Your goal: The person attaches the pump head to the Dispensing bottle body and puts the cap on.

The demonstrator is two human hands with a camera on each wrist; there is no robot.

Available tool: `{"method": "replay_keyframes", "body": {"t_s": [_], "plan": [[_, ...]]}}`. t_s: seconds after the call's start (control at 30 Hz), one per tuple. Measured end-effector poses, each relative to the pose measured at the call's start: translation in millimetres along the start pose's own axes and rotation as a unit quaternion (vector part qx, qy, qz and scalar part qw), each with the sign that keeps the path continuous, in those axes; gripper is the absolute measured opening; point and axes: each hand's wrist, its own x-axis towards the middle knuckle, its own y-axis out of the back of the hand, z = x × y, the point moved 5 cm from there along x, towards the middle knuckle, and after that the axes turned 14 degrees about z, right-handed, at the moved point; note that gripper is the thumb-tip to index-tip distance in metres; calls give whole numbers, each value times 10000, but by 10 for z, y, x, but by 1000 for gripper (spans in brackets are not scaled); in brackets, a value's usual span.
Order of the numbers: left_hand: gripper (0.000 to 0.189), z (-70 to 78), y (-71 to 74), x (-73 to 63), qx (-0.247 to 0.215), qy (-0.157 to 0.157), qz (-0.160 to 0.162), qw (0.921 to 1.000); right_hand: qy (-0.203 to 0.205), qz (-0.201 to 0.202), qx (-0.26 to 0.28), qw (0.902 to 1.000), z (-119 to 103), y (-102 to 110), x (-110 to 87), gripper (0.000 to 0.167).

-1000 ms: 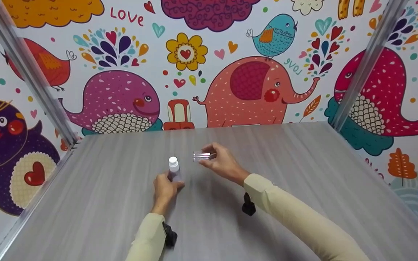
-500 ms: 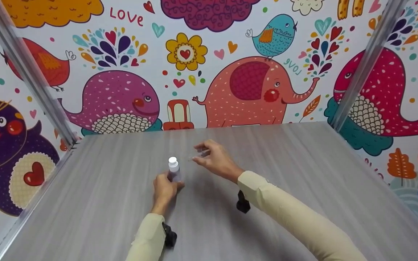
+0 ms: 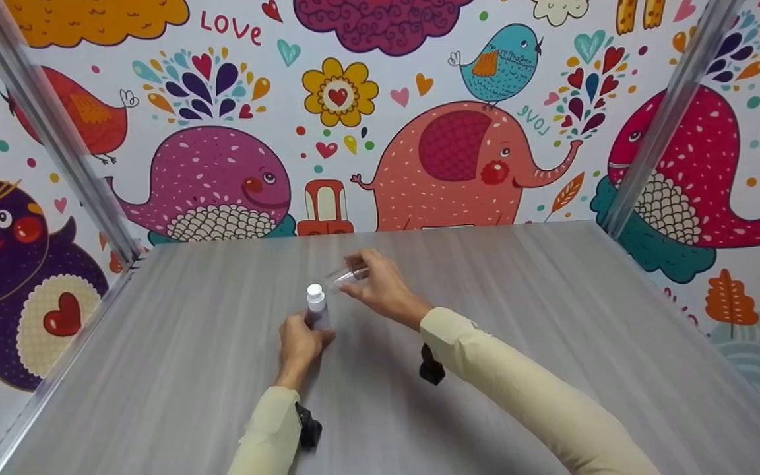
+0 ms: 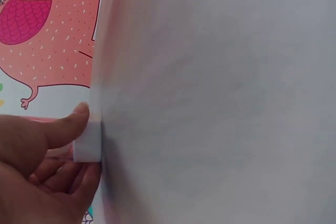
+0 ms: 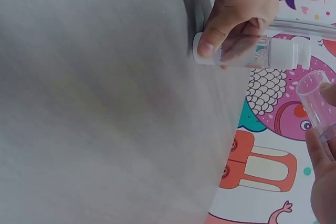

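A small clear pump bottle (image 3: 316, 305) with a white top and white base stands upright on the table. My left hand (image 3: 299, 344) grips it low down, thumb on the near right side. In the left wrist view its white base (image 4: 89, 142) shows between thumb and fingers. Just right of the bottle's top, my right hand (image 3: 385, 289) pinches a clear cylindrical cap (image 3: 342, 280) between thumb and fingers. The cap is tilted, its open end towards the bottle. A small gap separates the cap (image 5: 314, 97) from the white pump top (image 5: 300, 52) in the right wrist view.
The grey wood-grain table (image 3: 175, 343) reaches back to a wall with printed cartoon animals (image 3: 446, 165). Metal posts (image 3: 57, 132) rise at the back corners. A small black wrist camera (image 3: 431, 366) hangs under the right sleeve, another (image 3: 309, 427) beside the left.
My right hand has moved left, bringing the clear cap closer to the bottle's top and tipping it from level to slanted. The left hand and bottle have stayed put.
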Motion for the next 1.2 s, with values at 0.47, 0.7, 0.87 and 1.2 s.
{"method": "replay_keyframes", "body": {"t_s": [0.47,0.7,0.87,1.2], "plan": [[28,20,17,1,-44,-103,110,9999,249,0,116,9996,-148,-76,-10,43],[26,13,23,-1,42,39,-14,10000,766,-19,18,9971,-245,-137,2,45],[27,18,18,-5,-4,39,29,10000,900,-47,31,9959,-299,-170,11,45],[26,9,23,4,48,-45,111,9999,950,25,82,9954,-300,-229,-5,43]]}}
